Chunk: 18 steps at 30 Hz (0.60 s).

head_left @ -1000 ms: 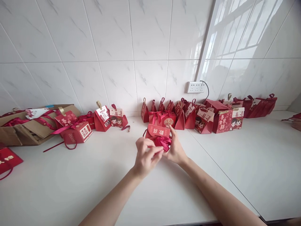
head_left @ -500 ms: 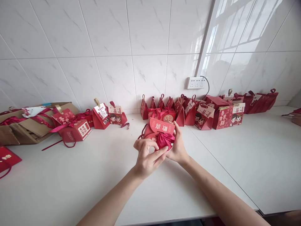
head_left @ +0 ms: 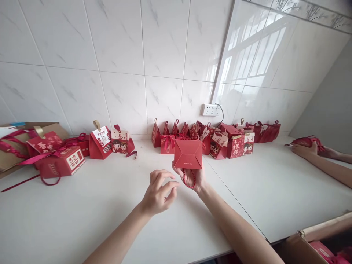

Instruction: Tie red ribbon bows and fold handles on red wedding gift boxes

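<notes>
Indoor workspace, tiled wall [head_left: 121, 40], white worktop [head_left: 82, 212], lined-up red boxes [head_left: 235, 147]

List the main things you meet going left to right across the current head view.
Cardboard box, white-panelled red box, upright gold-looped box, cartoon-printed box, left hand, red carton held in the right hand, wall socket, another person's hands.

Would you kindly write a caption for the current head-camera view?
The right hand holds a red box above a white counter; the left hand, empty, hovers beside it.
</notes>
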Available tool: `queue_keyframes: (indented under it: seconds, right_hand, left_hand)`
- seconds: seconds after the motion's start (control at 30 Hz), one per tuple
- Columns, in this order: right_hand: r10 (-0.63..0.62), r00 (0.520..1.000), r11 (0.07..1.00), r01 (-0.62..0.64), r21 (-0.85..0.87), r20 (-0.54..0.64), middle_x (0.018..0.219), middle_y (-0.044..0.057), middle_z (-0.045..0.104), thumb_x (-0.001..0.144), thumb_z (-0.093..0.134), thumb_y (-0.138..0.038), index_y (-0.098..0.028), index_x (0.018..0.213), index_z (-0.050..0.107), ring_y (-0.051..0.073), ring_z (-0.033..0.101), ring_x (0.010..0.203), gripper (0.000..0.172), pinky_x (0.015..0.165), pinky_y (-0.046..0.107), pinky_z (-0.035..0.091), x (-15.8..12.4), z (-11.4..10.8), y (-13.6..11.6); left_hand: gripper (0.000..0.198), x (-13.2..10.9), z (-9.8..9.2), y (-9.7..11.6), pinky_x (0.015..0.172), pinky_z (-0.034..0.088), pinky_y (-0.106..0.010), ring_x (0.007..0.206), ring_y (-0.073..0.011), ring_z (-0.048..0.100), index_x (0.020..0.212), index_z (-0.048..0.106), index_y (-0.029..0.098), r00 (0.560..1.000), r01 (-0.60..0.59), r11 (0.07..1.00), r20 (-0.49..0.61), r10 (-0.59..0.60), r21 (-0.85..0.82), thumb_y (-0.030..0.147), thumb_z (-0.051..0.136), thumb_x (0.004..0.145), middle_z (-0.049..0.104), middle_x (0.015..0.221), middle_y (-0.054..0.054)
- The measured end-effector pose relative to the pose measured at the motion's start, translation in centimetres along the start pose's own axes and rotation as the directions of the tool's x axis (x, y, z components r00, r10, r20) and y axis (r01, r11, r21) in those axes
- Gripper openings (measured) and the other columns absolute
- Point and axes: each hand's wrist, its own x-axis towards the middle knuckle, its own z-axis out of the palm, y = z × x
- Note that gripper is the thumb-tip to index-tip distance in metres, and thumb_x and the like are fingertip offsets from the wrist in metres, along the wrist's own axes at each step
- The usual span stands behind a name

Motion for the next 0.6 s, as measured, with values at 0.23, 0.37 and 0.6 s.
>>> queue_keyframes:
  seconds: [0.23, 0.37, 0.6]
  right_hand:
    - [-0.024, 0.999, 0.999, 0.026, -0.046, 0.046, 0.095, 0.003, 0.069, 0.081, 0.050, -0.055, -0.023, 0.101, 0.057, 0.022, 0.064, 0.093, 0.038, 0.083, 0.043, 0.055, -1.0, 0.9, -0.2]
    - [-0.235, 0.972, 0.892, 0.208, -0.401, -0.019, 0.099, 0.007, 0.067, 0.078, 0.046, -0.064, -0.022, 0.109, 0.055, 0.027, 0.061, 0.102, 0.052, 0.084, 0.049, 0.054, -4.9, 2.0, -3.4]
    - [-0.700, 0.689, 0.083, 0.340, -0.937, 0.188, 0.117, 0.006, 0.059, 0.068, 0.061, -0.056, -0.024, 0.124, 0.042, 0.026, 0.057, 0.110, 0.067, 0.086, 0.050, 0.052, -12.0, 5.4, -16.9]
  left_hand:
    - [0.016, -0.7, 0.1, -1.5, 0.076, 0.050, -0.029, 0.088, -0.0175, 0.054, 0.081, 0.061, 0.018, 0.995, -0.013, 1.000, 0.099, 0.014, -0.002, 0.007, 0.049, 0.081, 0.057, 0.088, -0.007]
    - [0.016, -1.4, 0.1, -3.9, 0.069, 0.052, -0.025, 0.076, -0.0130, 0.058, 0.083, 0.062, 0.019, 0.985, 0.080, 0.996, 0.150, -0.084, 0.028, 0.011, 0.049, 0.083, 0.057, 0.092, -0.005]
    - [0.016, -2.4, 1.4, -7.8, 0.060, 0.051, -0.025, 0.080, -0.0136, 0.058, 0.071, 0.066, 0.023, 0.837, 0.527, 0.848, 0.204, -0.508, -0.050, 0.032, 0.054, 0.073, 0.056, 0.086, 0.000]
